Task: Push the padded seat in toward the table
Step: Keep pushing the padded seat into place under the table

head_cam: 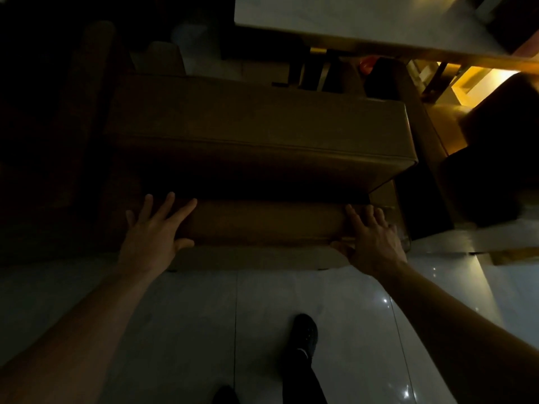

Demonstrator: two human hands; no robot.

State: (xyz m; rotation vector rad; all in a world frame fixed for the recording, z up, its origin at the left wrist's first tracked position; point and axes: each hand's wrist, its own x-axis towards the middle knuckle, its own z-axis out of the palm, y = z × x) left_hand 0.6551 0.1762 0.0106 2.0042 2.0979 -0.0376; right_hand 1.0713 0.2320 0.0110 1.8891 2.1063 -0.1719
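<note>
The room is dim. A person stands on the shiny tiled floor and leans over a padded seat, a big brown chair with a thick flat cushion. The seat stands right in front of the person, between them and the pale table at the top of the view. The table's edge is a little way past the far side of the seat, and part of the seat's right side sits below the table's corner. Both hands rest on the low back of the seat, the near part closest to the person. The left hand lies flat on the left end with its fingers spread wide and straight, not gripping anything. The right hand sits on the right end, fingers bent a little over the top edge and thumb on the near side, so it holds the seat back loosely. One dark shoe is planted on the tiles below the hands. A small red thing shows under the table, too dark to tell what it is. There are no boxes or bowls to be seen.
</note>
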